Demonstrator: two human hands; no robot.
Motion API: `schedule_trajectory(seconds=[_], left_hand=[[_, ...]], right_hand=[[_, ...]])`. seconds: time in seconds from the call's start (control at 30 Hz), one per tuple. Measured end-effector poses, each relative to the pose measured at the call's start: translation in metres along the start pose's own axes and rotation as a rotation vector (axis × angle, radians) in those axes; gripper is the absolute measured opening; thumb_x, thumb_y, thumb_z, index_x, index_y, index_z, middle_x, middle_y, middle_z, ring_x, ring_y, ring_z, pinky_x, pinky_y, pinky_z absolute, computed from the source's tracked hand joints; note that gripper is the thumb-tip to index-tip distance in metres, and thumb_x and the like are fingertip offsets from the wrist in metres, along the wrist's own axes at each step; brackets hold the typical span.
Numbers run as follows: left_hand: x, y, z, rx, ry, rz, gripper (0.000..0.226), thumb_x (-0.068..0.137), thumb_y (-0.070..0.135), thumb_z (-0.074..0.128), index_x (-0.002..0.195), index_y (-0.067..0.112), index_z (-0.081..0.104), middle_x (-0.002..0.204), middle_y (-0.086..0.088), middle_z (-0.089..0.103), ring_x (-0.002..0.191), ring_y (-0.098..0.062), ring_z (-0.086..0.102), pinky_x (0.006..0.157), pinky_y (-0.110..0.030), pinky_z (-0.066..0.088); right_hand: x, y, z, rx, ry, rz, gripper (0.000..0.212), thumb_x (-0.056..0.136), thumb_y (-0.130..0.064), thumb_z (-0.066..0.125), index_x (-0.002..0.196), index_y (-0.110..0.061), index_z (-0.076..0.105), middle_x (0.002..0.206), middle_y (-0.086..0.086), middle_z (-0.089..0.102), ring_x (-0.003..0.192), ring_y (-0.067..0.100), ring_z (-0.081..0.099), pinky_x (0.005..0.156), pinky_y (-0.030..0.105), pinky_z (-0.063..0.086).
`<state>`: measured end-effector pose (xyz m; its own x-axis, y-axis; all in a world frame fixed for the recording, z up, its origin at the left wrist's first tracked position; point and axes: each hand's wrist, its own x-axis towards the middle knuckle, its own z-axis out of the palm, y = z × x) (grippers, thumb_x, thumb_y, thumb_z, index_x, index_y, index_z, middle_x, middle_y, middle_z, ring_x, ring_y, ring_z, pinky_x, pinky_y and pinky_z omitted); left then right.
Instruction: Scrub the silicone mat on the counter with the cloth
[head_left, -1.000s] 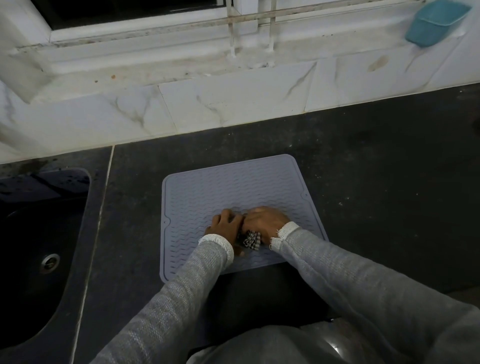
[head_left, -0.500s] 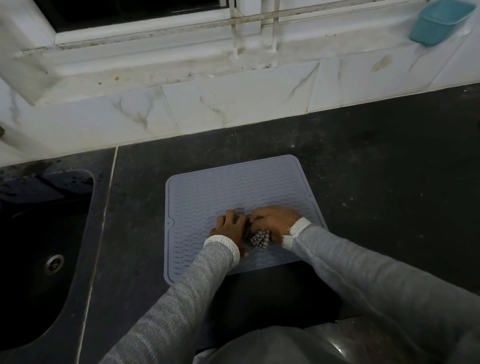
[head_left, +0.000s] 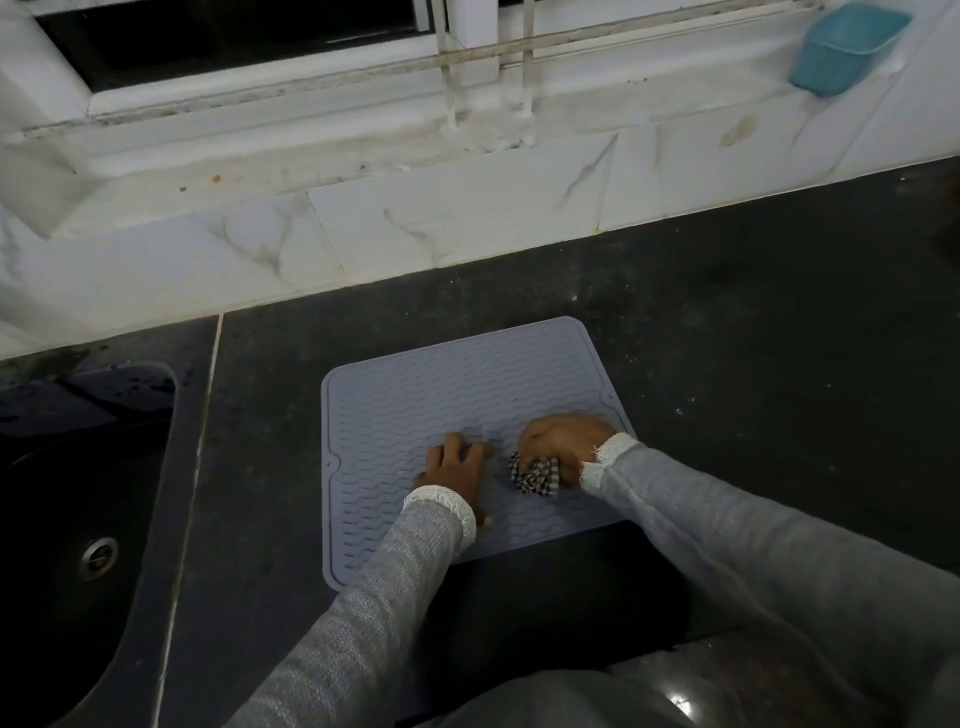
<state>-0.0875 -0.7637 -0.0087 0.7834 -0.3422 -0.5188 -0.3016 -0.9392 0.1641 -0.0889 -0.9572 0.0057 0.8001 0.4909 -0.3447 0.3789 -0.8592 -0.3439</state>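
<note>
A grey ribbed silicone mat (head_left: 415, 395) lies flat on the dark counter (head_left: 753, 338), its near edge at the counter's front. My right hand (head_left: 563, 439) grips a bunched checked cloth (head_left: 535, 473) and holds it down on the mat's right side. My left hand (head_left: 457, 465) rests on the middle of the mat with its fingers spread flat, a short gap from the cloth. Most of the cloth is hidden under my right hand.
A dark sink (head_left: 78, 493) with a metal drain (head_left: 97, 557) is sunk into the counter at the left. White marble tiles (head_left: 457, 218) and a window sill back the counter. A teal plastic basket (head_left: 847, 47) sits on the sill at the far right.
My right hand has slid the cloth to the right across the mat. The two hands, close together before, are now apart; my left hand stays pressed on the mat.
</note>
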Motion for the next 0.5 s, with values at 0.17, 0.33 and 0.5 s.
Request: schedule_trajectory(seconds=[0.17,0.33,0.5], left_hand=[[0.002,0.001,0.0,0.015,-0.005,-0.005,0.088,0.069,0.034,0.081,0.139,0.027,0.028,0.145,-0.004,0.018,0.134,-0.03,0.023,0.104,-0.048,0.039],[0.001,-0.001,0.002,-0.005,0.009,0.0,0.085,0.069,0.034,0.081,0.138,0.03,0.031,0.143,-0.003,0.019,0.132,-0.028,0.024,0.105,-0.048,0.038],[0.0,0.002,0.0,0.012,-0.002,-0.007,0.087,0.07,0.033,0.08,0.139,0.029,0.028,0.145,-0.004,0.018,0.133,-0.029,0.023,0.105,-0.048,0.038]], right_hand=[[0.015,-0.027,0.012,0.02,-0.024,0.002,0.027,0.088,-0.023,0.056,0.108,-0.01,0.066,0.112,0.008,0.064,0.104,0.026,0.056,0.091,0.039,0.047],[-0.009,0.014,0.009,0.018,0.014,-0.03,0.03,0.083,-0.015,0.064,0.113,-0.01,0.066,0.122,0.011,0.061,0.115,0.028,0.052,0.098,0.037,0.043],[-0.011,0.021,-0.003,0.059,-0.009,-0.006,0.026,0.079,-0.011,0.068,0.105,-0.008,0.07,0.112,0.013,0.066,0.104,0.03,0.06,0.093,0.038,0.048]])
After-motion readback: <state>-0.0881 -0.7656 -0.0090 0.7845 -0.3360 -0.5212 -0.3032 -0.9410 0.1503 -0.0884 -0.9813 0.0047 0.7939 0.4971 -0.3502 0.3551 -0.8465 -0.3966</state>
